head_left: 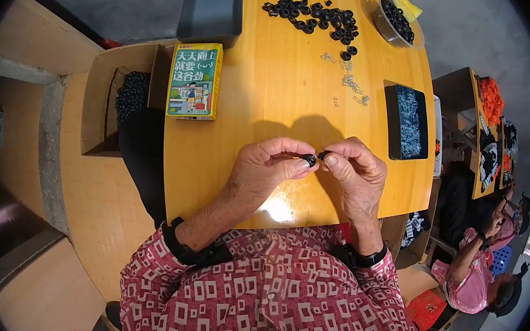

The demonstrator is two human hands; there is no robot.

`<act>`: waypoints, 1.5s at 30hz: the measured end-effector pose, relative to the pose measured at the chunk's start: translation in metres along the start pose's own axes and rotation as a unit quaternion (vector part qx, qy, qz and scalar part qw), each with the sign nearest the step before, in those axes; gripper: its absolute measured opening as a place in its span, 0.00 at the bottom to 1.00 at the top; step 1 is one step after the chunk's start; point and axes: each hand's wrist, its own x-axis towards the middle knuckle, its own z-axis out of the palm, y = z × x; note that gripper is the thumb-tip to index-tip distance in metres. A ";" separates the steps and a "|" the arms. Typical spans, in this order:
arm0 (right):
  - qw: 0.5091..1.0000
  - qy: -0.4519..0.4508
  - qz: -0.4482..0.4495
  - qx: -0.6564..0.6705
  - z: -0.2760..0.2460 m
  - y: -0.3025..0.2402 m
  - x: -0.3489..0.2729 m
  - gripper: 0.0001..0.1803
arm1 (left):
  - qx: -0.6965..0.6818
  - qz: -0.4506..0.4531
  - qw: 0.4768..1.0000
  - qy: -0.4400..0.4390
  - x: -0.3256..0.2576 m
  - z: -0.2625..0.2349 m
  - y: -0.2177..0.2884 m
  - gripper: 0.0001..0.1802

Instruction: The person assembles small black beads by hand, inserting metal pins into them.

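Above the near part of the yellow table (pixel 242 97), my two hands meet almost fingertip to fingertip. My left hand (pixel 272 165) pinches a small black round part (pixel 310 160) with a hole in its end, between thumb and fingers. Close beside it, my right hand (pixel 356 168) pinches another small black piece (pixel 323 155); the fingers cover most of it. A narrow gap seems to lie between the two pieces. Farther back, similar black round parts (pixel 321 18) are scattered in a loose heap, with tiny silvery pieces (pixel 351 82) spread in front of them.
At right sits a black tray (pixel 393 121) of silvery bits; behind it, a clear bowl (pixel 386 29) holds black parts. A yellow-green box (pixel 195 81) and a grey bin (pixel 210 8) stand left. An open carton (pixel 97 111) is beside the table. Another person (pixel 467 273) sits at right.
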 end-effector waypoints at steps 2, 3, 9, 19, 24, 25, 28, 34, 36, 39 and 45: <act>1.000 -0.004 -0.008 -0.002 0.003 -0.003 0.001 0.06 | 0.013 0.010 1.000 -0.002 -0.001 0.000 0.001 0.11; 1.000 -0.008 -0.015 -0.004 0.005 -0.003 0.001 0.06 | 0.013 0.011 1.000 -0.002 -0.001 0.000 0.001 0.11; 1.000 -0.009 -0.023 -0.020 0.007 -0.003 0.000 0.06 | 0.003 0.015 1.000 -0.001 -0.001 0.001 0.002 0.12; 0.987 -0.003 -0.110 -0.120 0.015 -0.003 -0.001 0.06 | 0.014 0.006 1.000 0.013 -0.002 0.002 0.004 0.12; 0.964 0.004 -0.150 -0.220 0.017 -0.005 -0.004 0.10 | 0.018 0.026 0.999 0.025 -0.001 0.002 -0.002 0.12; 0.964 0.004 -0.149 -0.219 0.016 -0.005 -0.004 0.10 | 0.020 0.025 0.999 0.023 -0.001 0.003 -0.002 0.12; 0.938 -0.015 -0.198 -0.285 0.009 -0.006 -0.001 0.12 | 0.025 0.029 0.999 0.021 -0.001 0.002 -0.004 0.11; 0.940 -0.019 -0.196 -0.277 0.007 -0.005 -0.001 0.12 | 0.041 0.034 0.998 0.013 -0.001 0.002 -0.004 0.11; 0.932 -0.014 -0.212 -0.294 0.007 -0.004 -0.002 0.13 | 0.051 0.033 0.998 0.012 -0.001 0.002 -0.005 0.11; 0.919 -0.010 -0.233 -0.319 0.010 -0.004 -0.005 0.15 | 0.052 0.038 0.998 0.022 -0.001 0.003 -0.009 0.11; 0.874 0.000 -0.284 -0.393 0.014 -0.001 -0.006 0.20 | 0.088 0.043 0.995 0.032 0.000 0.004 -0.005 0.12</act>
